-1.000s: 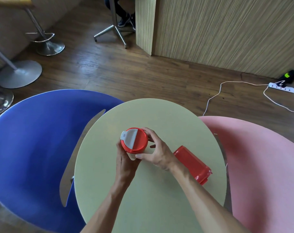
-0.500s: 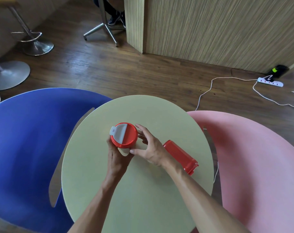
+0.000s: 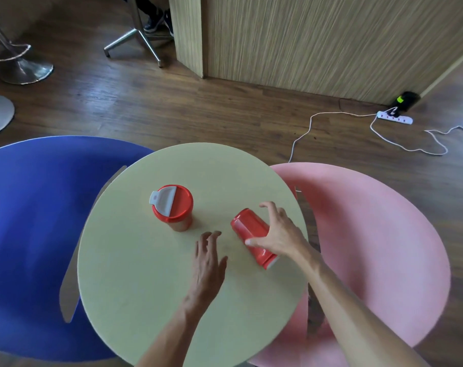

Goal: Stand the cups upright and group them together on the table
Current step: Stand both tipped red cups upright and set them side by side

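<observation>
A beige cup with a red lid and grey flap [image 3: 172, 205] stands upright on the round pale-green table [image 3: 135, 274], left of centre. A red cup [image 3: 248, 229] lies on its side to the right, its base pointing at the lidded cup. My right hand [image 3: 279, 234] arches over the red cup, thumb on its near side and fingers spread above its far side, not clearly closed. My left hand [image 3: 207, 260] hovers flat over the table between the two cups, fingers apart, holding nothing.
A blue chair [image 3: 34, 234] sits to the table's left and a pink chair [image 3: 370, 247] to its right. On the wooden floor beyond lie a white power strip [image 3: 394, 118] with a trailing cable, stool bases at the left, and a wood-panelled counter.
Both hands let go of the lidded cup, which now stands alone. My right hand moved right onto the lying red cup; my left hand drew back toward me.
</observation>
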{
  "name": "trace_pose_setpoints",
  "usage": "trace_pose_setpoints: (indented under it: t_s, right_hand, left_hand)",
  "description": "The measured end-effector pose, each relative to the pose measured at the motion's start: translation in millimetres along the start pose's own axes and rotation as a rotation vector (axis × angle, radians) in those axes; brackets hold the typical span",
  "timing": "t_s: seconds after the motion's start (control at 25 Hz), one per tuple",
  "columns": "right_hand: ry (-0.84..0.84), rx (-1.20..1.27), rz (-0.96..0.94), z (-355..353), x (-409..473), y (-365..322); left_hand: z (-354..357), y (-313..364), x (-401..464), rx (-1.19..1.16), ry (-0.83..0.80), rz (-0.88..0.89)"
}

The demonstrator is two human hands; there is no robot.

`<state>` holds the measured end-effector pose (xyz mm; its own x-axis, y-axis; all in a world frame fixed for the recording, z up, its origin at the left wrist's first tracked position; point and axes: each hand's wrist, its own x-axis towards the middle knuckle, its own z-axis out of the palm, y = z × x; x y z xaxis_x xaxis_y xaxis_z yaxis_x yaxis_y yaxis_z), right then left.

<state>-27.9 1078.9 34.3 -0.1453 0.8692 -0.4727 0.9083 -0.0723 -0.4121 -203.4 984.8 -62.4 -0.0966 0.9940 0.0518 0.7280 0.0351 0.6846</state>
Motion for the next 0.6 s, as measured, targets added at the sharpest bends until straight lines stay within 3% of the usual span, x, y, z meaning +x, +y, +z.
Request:
trace_pose_setpoints:
  t_s: [0.12,0.32,0.48,0.6]
  right_hand:
    - [-0.098,-0.032,-0.004,4,-10,8]
    - [0.031,-0.104,-0.115,5,-12,-13]
    - [0.095,-0.006,-0.241,-1,-13,-44]
    - [0.108,0.113,-0.296,-3,-9,-58]
  left_hand:
    - [2,14,16,0.080,-0.082,0.103]
    - [-6,11,27,0.143,-0.096,0.256]
    - [-9,6,24,-0.140,0.075,0.090]
    - [-11,4,22,-0.265,0.113,-0.067]
